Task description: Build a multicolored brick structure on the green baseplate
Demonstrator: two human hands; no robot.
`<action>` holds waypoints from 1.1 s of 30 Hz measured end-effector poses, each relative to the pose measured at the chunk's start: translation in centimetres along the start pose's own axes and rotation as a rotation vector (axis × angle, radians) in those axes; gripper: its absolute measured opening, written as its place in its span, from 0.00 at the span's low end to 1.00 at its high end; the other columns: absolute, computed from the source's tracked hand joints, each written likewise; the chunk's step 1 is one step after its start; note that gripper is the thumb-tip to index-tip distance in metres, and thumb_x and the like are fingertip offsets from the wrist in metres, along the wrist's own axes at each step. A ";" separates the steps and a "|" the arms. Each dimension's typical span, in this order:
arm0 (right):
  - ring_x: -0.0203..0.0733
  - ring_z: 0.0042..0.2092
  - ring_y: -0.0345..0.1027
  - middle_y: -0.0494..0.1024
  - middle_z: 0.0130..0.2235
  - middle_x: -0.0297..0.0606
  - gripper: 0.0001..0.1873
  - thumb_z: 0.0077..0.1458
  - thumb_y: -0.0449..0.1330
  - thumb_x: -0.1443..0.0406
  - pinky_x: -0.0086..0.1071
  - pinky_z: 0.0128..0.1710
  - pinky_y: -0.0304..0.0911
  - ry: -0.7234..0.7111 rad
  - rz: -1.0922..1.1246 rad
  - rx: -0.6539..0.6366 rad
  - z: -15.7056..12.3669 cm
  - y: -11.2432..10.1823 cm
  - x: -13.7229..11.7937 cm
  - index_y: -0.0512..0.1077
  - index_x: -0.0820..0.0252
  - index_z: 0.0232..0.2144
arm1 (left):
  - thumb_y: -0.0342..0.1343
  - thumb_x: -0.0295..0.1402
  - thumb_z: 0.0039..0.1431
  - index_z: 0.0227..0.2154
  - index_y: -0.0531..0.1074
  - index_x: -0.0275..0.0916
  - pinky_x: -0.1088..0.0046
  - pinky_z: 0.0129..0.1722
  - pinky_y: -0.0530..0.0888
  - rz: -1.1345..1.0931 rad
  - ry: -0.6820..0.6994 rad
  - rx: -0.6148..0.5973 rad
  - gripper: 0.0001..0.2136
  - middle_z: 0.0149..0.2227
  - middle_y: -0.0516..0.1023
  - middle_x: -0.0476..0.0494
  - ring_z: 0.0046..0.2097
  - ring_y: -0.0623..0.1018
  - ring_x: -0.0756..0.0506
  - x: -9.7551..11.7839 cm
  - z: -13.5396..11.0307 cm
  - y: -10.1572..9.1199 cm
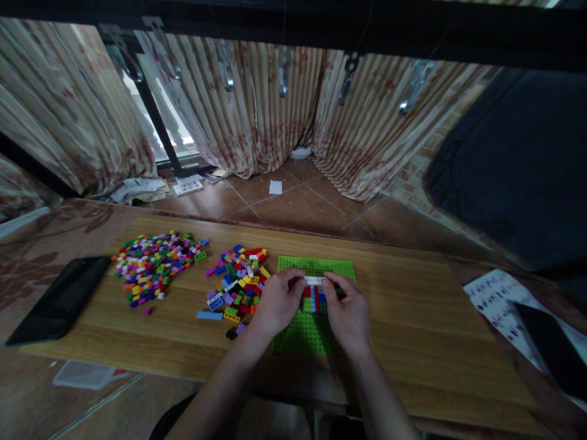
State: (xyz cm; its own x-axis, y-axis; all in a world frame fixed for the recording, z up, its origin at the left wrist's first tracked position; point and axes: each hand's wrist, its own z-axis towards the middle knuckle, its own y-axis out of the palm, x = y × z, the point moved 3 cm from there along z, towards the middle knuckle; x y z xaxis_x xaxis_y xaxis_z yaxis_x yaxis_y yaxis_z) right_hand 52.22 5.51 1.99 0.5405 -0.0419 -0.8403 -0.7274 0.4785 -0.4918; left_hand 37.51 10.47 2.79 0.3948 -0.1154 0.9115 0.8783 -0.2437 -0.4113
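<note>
A green studded baseplate [300, 339] lies on the wooden table in front of me. On its middle stands a block of red and blue toy bricks [313, 300]. At the far edge of that block is a row of white bricks [314, 281]. My left hand [280, 300] pinches the row's left end between thumb and index finger. The right end is pinched the same way by my right hand [351, 310]. Whether the white row is fully pressed down, I cannot tell. My fingers hide parts of the build.
Loose mixed bricks [241, 281] lie just left of the baseplate, and a bigger pile of small bricks [153, 266] is farther left. A black tablet [59, 299] rests at the table's left end. Right of the table are a printed sheet [498, 299] and a black phone-like device [553, 348].
</note>
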 end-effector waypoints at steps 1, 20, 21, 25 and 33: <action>0.48 0.44 0.73 0.80 0.43 0.47 0.18 0.59 0.55 0.55 0.44 0.48 0.66 0.010 0.001 0.003 0.0 0.1 0.0 0.78 0.61 0.41 | 0.53 0.29 0.60 0.38 0.78 0.38 0.71 0.45 0.74 0.001 -0.004 0.000 0.10 0.38 0.82 0.45 0.39 0.80 0.45 0.0 0.0 0.0; 0.48 0.50 0.69 0.76 0.48 0.43 0.12 0.58 0.58 0.59 0.48 0.51 0.64 -0.217 -0.077 -0.002 -0.4 -0.6 -0.4 0.79 0.53 0.39 | 0.51 0.28 0.60 0.39 0.78 0.39 0.72 0.41 0.74 0.010 0.015 0.005 0.11 0.36 0.82 0.45 0.37 0.79 0.46 0.2 -0.3 -0.2; 0.49 0.51 0.68 0.75 0.49 0.43 0.11 0.58 0.58 0.59 0.49 0.52 0.64 -0.253 -0.129 -0.013 -0.6 -0.5 -0.6 0.79 0.53 0.39 | 0.51 0.28 0.60 0.39 0.78 0.39 0.72 0.41 0.74 0.007 0.016 0.009 0.11 0.36 0.82 0.46 0.37 0.79 0.46 0.2 -0.4 -0.3; 0.51 0.51 0.66 0.74 0.50 0.45 0.11 0.60 0.56 0.60 0.50 0.51 0.63 -0.321 -0.252 -0.012 -0.7 -0.1 -0.8 0.78 0.56 0.37 | 0.51 0.27 0.60 0.40 0.78 0.38 0.71 0.42 0.74 -0.003 0.012 0.007 0.11 0.38 0.82 0.44 0.39 0.80 0.46 0.3 -0.5 -0.4; 0.52 0.51 0.64 0.72 0.51 0.46 0.15 0.63 0.51 0.57 0.51 0.51 0.62 -0.425 -0.343 -0.054 0.1 0.3 -0.4 0.75 0.56 0.36 | 0.50 0.29 0.61 0.42 0.77 0.38 0.70 0.43 0.74 0.027 0.028 0.046 0.12 0.41 0.82 0.43 0.42 0.80 0.45 0.1 -0.9 -1.0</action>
State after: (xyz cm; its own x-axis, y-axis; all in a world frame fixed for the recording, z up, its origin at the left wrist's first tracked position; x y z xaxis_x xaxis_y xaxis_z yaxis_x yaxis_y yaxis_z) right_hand 51.77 5.74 2.23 0.8656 0.1755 -0.4690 -0.4939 0.4532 -0.7421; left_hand 36.41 9.79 3.30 0.4117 -0.1481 0.8992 0.8791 -0.1955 -0.4347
